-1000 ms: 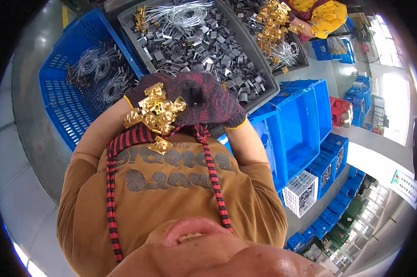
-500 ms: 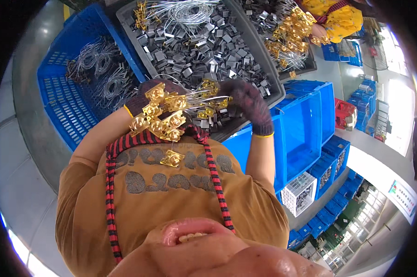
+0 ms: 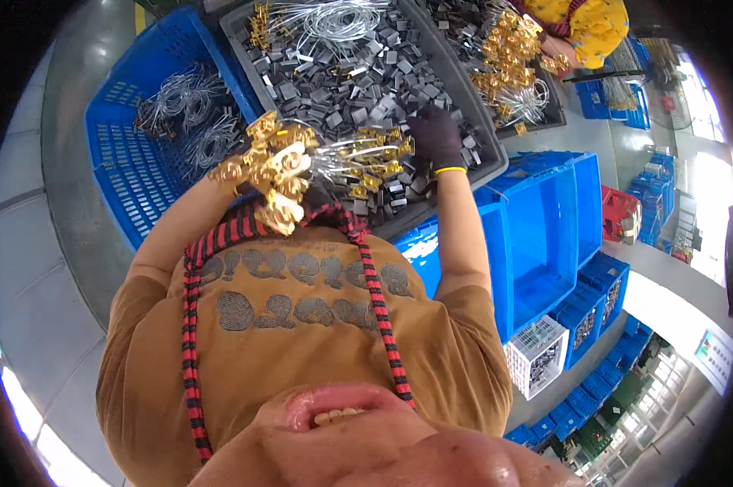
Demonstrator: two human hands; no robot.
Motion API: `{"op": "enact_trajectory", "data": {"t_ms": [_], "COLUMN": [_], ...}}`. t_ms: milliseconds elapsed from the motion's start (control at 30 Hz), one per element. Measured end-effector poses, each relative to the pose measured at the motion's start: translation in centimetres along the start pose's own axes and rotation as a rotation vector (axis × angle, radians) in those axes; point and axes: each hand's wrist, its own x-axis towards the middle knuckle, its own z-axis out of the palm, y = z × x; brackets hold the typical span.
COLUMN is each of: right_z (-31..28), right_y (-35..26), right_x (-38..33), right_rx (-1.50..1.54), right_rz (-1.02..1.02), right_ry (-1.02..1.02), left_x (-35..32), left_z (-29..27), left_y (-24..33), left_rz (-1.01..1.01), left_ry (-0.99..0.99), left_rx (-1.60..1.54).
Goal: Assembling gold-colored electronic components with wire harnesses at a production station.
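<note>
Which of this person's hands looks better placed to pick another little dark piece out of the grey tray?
Probably the right hand: gloved, it reaches out over the small dark pieces in the grey tray. The left hand, nearer the body, is hidden behind a full bunch of gold clips on silvery wires.

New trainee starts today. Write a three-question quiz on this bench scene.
1. True or false: the right hand wears a dark glove.
2. Which container lies under the right hand? A. grey tray of dark metal pieces B. blue crate of wire bundles C. white basket
3. Fill in: the left hand holds a cluster of ____-coloured tags on silvery wires.

Key: 1 true; 2 A; 3 gold.
</note>
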Motion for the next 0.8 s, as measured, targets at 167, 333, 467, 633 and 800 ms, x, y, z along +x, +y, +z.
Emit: {"op": "enact_trajectory", "data": {"t_ms": [167, 333, 467, 633, 800], "right_z": [-6.9, -4.3, -7.7, -9.4, -5.6], "right_y": [-8.6, -13.3, -16.7, -19.3, -20.8], "right_x": [-6.7, -9.8, -12.4, -14.4, -14.7], "right_rx": [0.808, 0.647, 0.866, 0.776, 0.869], "right_rz": [-0.057, -0.478, -0.264, -0.337, -0.334], "right_ry": [0.06, -0.181, -0.3, -0.333, -0.284], "left_x": [2.9, 3.4, 0.8, 2.7, 3.7], "left_z": [8.1, 12.9, 10.6, 9.7, 4.9], "left_y": [-0.9, -2.6, -1.3, -1.9, -0.9], "left_rz": [-0.193, 0.072, -0.097, -0.219, -0.117], "left_ry": [-0.117, -0.558, -0.312, -0.218, -0.072], "left_rx": [1.052, 2.335, 1.579, 0.609, 0.103]}}
